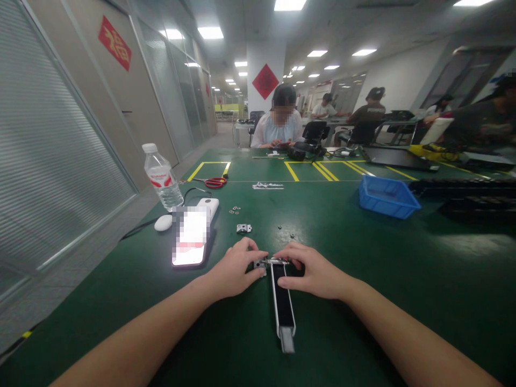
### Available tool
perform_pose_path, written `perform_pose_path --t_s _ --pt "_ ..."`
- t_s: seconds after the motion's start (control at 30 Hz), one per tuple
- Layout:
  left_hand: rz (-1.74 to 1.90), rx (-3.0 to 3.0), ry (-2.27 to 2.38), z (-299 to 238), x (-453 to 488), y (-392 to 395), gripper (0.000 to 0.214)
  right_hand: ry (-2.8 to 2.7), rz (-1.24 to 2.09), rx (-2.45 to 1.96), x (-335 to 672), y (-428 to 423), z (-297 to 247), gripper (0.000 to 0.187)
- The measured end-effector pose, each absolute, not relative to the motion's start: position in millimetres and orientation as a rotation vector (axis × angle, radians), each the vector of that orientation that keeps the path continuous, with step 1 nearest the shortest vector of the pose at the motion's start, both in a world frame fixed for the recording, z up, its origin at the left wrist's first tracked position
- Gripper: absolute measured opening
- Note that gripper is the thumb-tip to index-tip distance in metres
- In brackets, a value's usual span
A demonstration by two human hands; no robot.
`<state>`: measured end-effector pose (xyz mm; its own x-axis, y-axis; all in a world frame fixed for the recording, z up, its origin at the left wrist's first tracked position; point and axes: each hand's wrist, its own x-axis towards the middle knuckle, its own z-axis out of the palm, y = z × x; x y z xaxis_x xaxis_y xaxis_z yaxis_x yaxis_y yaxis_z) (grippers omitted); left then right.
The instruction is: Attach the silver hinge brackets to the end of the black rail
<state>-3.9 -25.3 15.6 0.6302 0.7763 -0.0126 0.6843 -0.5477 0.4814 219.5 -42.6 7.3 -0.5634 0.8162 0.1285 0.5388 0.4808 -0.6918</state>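
Black and white-edged, the bar (283, 295) lies on the green table (330, 344) with its far end between the two hands, its length running toward the wearer and a grey tab (287, 341) at the near end. Across that far end sits a metal rod (278, 261). The left hand (241, 267), its thumb and forefinger nearly together, pinches a small metal bracket (260, 264) at the rod's left end; how far the two fit together is too small to tell. The right hand (312, 270) is half curled over the bar's far end, forefinger along the rod and thumb on the black face; how firmly it presses cannot be told. The step in hand looks like working the bracket against the rod while the right hand steadies the bar. The next move seems to call for keeping bracket and rod in line, with light fingertip pressure so that the bar does not turn. Just beyond the left hand is another bracket (243, 229), with washers (235, 210) farther out; beyond the gap between the hands are two nuts (292, 236). Left of the left hand lies a lit phone (193, 236), with a bottle (163, 183) behind it. Scissors (216, 183) lie well beyond the left hand, and a blue bin (389, 206) stands beyond and right of the right hand.
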Motion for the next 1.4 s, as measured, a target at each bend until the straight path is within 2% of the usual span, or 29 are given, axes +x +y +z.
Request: perform_pose_path --t_s 0.33,0.53,0.83,1.03,1.4 --pt "0.269 2.427 1.107 17.8 -2.5 -25.0 0.035 -2.258 0.876 -1.126 217.7 -43.5 7.8 0.035" --pt "0.319 2.375 1.135 15.5 -3.4 -24.1 0.039 -2.258 0.886 -1.163 221.5 -41.2 5.5 0.045" --pt "0.369 2.316 1.060 12.2 -9.2 -18.3 0.042 -2.129 0.935 -1.209 229.6 -36.9 4.1 0.042" --pt "0.391 2.351 1.028 13.5 -6.4 -19.5 0.030 -2.149 0.898 -1.188 226.1 -36.3 -1.2 0.035" --pt "0.440 2.352 1.039 14.6 -8.6 -17.5 0.034 -2.131 0.914 -1.205 228.9 -35.6 -3.2 0.041"
